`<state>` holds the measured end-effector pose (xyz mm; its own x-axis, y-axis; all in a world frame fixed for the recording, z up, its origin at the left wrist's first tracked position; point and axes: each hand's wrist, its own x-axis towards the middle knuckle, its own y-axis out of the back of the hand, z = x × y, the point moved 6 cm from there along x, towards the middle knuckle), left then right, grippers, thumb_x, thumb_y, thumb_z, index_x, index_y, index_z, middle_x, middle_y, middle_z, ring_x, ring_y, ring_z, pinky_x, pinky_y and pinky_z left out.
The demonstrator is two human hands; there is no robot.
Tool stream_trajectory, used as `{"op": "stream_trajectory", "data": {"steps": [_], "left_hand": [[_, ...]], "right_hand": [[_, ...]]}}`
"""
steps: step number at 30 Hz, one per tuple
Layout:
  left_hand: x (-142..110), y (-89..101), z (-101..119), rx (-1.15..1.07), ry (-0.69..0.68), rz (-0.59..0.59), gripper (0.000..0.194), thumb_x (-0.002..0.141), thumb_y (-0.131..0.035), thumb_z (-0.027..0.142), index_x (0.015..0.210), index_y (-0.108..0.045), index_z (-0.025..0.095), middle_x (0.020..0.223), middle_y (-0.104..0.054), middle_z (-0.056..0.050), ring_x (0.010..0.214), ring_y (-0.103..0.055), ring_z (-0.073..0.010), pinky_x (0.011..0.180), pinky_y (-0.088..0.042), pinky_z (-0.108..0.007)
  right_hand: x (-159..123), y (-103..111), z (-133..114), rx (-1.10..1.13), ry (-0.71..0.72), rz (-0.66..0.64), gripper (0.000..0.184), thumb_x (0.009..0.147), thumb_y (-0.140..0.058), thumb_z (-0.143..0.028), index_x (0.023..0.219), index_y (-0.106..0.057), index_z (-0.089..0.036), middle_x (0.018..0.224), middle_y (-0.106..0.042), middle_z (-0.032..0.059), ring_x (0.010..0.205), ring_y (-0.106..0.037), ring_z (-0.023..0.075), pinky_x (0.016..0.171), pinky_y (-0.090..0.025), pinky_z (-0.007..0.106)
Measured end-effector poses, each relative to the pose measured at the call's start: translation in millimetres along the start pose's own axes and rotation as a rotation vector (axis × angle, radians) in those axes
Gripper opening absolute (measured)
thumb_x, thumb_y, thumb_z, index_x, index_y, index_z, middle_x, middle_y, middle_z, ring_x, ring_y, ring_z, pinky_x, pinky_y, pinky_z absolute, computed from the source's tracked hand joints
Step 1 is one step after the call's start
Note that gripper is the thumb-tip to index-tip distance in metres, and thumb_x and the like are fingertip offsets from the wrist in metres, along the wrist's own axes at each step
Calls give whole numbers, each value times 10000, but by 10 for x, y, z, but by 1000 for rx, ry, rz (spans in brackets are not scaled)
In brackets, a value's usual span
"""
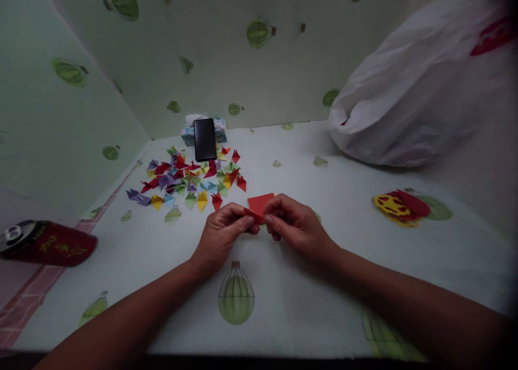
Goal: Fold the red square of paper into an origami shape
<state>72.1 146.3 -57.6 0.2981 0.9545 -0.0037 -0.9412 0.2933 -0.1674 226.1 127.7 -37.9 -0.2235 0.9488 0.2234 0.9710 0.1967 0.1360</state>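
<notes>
Between my hands is a small folded piece of red paper (253, 214), held just above the white table cover. My left hand (222, 230) pinches it between thumb and fingers from the left. From the right, my right hand (297, 224) closes its thumb and fingertips on the paper's other end. Right behind the hands lies a flat red paper square (260, 201), with a bit of yellow showing at its edge. A pile of small folded paper pieces (186, 176) in red, purple, green, yellow and blue spreads to the far left of my hands.
A black phone (205, 139) leans on a tissue box (188, 134) by the back wall. At left, a red drink can (50, 243) lies on its side. A large white plastic bag (404, 89) fills the back right, with red and yellow cutouts (399, 205) in front of it.
</notes>
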Motion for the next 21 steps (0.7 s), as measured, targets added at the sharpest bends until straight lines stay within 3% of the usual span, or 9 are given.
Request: {"op": "stream_trajectory", "data": {"steps": [6,9,16,21], "left_hand": [[-16,-49,69,-14,-30,10,194,755,-815,244,836,-650,180,773,-739,12,716,-717,-137,740,-612,-288],[-24,-63,90,4,-66,-5,116,781,-795,207,840,-698,183,829,-748,-1,778,-715,-136,778,-609,-281],[-62,-33,179,168,-276,7,98,805,-765,127,795,-757,225,952,-723,-20,935,-670,-156,853,-556,-284],[-98,-38,230,314,-409,-1,143,845,-727,100,832,-738,242,938,-698,-15,912,-656,-150,841,-523,-289]], "right_hand": [[-22,-18,-28,-134,92,-10,32,916,-569,-212,891,-550,-207,678,-574,-25,586,-544,116,558,-430,256],[-25,10,-7,-185,93,40,82,919,-580,-226,862,-522,-214,715,-579,-15,601,-537,117,569,-426,256],[-30,14,-48,-279,151,75,119,905,-601,-221,792,-577,-195,688,-604,0,601,-521,123,575,-402,267],[-25,-17,3,-125,14,37,102,888,-611,-268,826,-620,-187,668,-586,-10,570,-527,120,547,-411,267]]}}
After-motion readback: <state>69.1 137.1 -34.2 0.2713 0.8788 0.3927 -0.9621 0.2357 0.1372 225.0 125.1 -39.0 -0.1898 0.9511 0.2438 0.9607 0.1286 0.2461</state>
